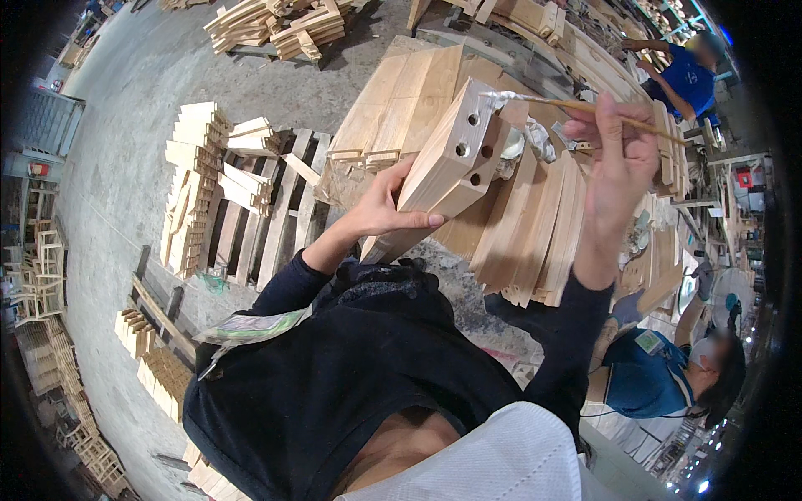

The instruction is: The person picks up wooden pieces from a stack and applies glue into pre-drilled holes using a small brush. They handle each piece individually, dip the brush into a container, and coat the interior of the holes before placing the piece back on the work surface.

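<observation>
My left hand is closed around pale wooden pieces held together at a tilt, thumb on the near side and fingers behind. Several round drilled holes show in their upturned ends. Between the thumb and fingers of my right hand is a thin wooden stick, held nearly level. White, paste-like stuff coats its far end, which is at the top corner of the drilled face; whether it touches the wood I cannot tell. Just behind the pieces sits crumpled plastic with white stuff in it.
Long wooden pieces lie side by side right of the held ones. Wide boards are stacked beyond. Left, a slatted pallet bears wood stacks. A co-worker in blue is close at right; another is far right.
</observation>
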Motion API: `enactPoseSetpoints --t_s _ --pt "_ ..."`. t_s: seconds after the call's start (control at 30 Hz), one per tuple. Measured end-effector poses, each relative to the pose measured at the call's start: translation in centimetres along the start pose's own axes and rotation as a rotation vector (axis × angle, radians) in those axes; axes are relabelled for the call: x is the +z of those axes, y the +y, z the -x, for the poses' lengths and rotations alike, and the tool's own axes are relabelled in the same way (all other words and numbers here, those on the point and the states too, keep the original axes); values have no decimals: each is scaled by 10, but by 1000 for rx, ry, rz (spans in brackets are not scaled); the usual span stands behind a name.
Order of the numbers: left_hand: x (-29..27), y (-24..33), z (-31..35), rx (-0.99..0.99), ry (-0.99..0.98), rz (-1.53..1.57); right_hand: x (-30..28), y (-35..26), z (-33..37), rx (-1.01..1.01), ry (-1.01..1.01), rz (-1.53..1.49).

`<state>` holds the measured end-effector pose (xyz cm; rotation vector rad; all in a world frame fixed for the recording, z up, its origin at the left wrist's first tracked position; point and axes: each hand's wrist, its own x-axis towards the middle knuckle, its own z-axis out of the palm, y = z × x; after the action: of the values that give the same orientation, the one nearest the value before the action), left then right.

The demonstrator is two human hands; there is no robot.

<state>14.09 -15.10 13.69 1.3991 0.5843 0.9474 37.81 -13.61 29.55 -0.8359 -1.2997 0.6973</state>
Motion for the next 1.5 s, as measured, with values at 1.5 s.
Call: enactPoseSetpoints --t_s 1.5 --pt "-4 9 -46 20 253 203 48 153 184 432 -286 277"
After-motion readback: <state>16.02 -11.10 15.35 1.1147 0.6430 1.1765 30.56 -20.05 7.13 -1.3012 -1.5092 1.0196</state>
